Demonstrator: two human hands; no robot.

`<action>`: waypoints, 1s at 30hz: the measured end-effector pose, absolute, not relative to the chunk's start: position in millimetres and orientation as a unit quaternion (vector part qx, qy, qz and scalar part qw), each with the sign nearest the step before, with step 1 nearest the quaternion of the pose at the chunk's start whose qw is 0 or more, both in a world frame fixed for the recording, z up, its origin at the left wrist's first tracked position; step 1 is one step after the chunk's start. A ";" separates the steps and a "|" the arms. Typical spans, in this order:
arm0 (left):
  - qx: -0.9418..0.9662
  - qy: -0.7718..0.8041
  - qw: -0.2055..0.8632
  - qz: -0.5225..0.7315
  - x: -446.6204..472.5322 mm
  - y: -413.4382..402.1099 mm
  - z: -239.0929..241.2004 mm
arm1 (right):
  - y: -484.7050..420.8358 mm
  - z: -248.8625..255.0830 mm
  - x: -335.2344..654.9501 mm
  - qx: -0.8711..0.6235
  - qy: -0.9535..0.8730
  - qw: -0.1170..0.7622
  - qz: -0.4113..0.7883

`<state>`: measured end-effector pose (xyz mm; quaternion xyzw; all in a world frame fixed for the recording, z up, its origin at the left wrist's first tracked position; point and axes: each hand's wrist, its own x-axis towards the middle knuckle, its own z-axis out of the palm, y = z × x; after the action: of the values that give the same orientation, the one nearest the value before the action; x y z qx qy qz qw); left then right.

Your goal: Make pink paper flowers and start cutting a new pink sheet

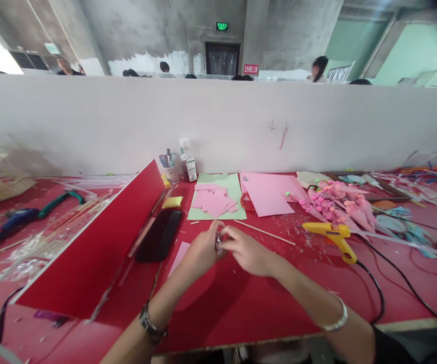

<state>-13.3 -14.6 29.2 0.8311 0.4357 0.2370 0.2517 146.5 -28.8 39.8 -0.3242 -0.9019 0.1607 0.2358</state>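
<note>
Close together over the red tabletop [211, 308], both my hands meet at a small shiny, silvery thing [219, 242]. Its kind is not clear, since fingers cover most of it. My left hand [202, 251] is closed around it from the left. From the right, the bent fingers of my right hand [249, 251] pinch at the same thing. Just beyond the hands, small pink paper pieces [215, 201] lie piled on a light green sheet [195, 212]. A thin wooden stick [266, 232] rests behind my right hand, and a pink paper strip [179, 257] lies beside my left wrist.
To the left, a red board [89, 247] stands on edge beside a black phone [160, 236]. A yellow glue gun [332, 235] with its cord lies right, before a heap of pink paper cones [342, 205]. A pen cup [172, 173] and bottle [189, 167] stand by the white partition [218, 121].
</note>
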 end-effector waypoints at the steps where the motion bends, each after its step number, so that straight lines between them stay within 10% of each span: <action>1: 0.831 0.470 0.209 0.214 -13.8 -11.6 26.7 | -18.8 38.2 150.0 -0.332 -0.901 0.228 0.158; 14: 0.826 0.556 0.002 0.096 -27.1 38.9 8.0 | 49.5 -1.1 207.5 -0.716 -0.691 0.043 -0.091; 30: 0.898 0.381 0.108 0.190 -13.9 -31.2 28.5 | -64.4 42.0 182.1 -0.428 -0.878 0.158 -0.142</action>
<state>-13.9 -31.2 28.5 0.8983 0.3813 0.1899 0.1081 182.1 -64.4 42.0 -0.4281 -0.8784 -0.1423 0.1578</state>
